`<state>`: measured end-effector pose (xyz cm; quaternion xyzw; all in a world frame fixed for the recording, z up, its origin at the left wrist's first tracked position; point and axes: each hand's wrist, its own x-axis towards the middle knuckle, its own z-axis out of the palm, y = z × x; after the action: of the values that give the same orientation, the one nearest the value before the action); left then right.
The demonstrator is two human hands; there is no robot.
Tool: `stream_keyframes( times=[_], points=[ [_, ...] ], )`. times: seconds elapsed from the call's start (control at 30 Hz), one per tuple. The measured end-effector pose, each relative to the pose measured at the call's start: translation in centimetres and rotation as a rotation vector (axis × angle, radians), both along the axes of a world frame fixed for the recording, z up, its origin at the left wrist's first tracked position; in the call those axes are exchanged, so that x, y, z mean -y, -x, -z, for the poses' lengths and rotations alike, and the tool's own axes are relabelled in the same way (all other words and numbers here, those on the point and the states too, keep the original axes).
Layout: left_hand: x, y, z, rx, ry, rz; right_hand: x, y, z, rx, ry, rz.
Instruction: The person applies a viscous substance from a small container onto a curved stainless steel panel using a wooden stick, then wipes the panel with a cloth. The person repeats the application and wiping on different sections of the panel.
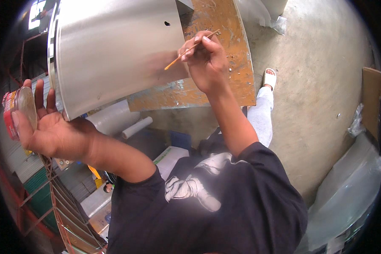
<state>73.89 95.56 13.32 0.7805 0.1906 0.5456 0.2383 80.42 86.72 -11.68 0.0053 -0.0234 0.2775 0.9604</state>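
Left hand [51, 133] is clasping a round tub [26, 109], leaving its face clear; right hand [207, 61] is pinching a stick [174, 62], keeping its tip free over a metal panel [114, 51].

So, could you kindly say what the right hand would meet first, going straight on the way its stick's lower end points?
The right hand, led by the thin stick, would probably meet the shiny metal sheet first, though depth is hard to judge.

Lettering [15, 103] on the round red container [11, 116]; illegible
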Motion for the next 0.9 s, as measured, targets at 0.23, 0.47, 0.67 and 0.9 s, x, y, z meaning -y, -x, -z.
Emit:
stream_keyframes(
  times=[0.23, 0.47, 0.67, 0.9],
  points=[
    [0.2, 0.4, -0.7, -0.152, 0.036, -0.076, -0.9, 0.2, 0.2, 0.067, -0.051, -0.001],
    [0.3, -0.1, 0.3, -0.108, -0.04, -0.135, -0.4, 0.2, -0.3, 0.081, -0.012, -0.019],
    [0.3, -0.4, 0.5, -0.136, -0.122, -0.152, -0.2, 0.4, -0.4, 0.117, 0.031, -0.003],
    [1.1, -1.0, 1.3, -0.131, -0.195, -0.201, -0.5, 0.3, -0.1, 0.15, -0.006, 0.029]
  ],
)
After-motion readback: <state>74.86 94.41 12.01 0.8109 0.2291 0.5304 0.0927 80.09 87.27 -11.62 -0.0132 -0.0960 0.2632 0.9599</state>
